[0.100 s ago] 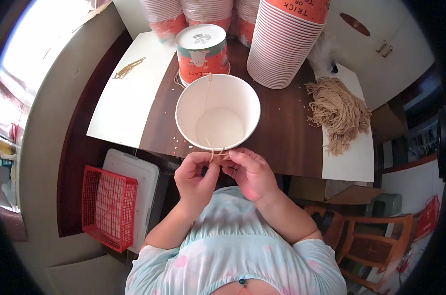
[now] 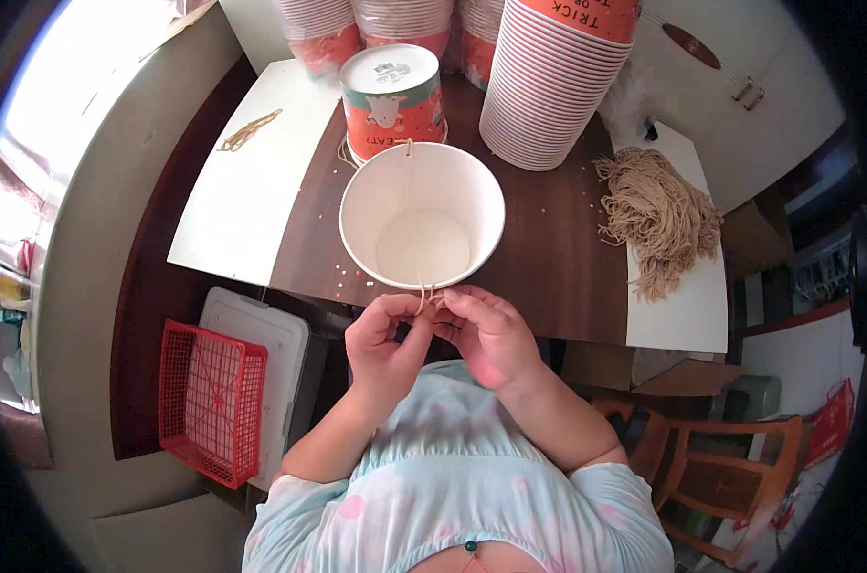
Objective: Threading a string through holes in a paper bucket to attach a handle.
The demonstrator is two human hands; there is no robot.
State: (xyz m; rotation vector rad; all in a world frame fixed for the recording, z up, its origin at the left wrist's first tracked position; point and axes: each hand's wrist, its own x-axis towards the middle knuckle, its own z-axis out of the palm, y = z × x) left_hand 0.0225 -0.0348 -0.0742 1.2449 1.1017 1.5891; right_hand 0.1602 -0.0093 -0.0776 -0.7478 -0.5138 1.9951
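Observation:
A white-lined paper bucket [image 2: 395, 205] stands at the table's near edge with its mouth tilted toward me. A thin tan cord [image 2: 422, 292] comes through its near rim, and more of it passes through a hole at the far rim. My left hand [image 2: 388, 346] pinches the cord between thumb and forefinger, just below the near rim. Right beside it, my right hand [image 2: 486, 334] also pinches the cord, its fingertips nearly touching the left ones. The fingers hide how the cord ends cross. Behind the bucket sits an upside-down orange and green bucket [image 2: 395, 119].
A tall stack of nested buckets [image 2: 553, 91] rises at the back right. Tan cords lie in a heap [image 2: 658, 220] on the right and a small bundle [image 2: 250, 131] on the left. A red basket [image 2: 212, 401] and a wooden chair [image 2: 729, 477] flank me below.
My left hand has shifted slightly right and the cord is drawn shorter at the near rim. The bucket has moved a touch left and away.

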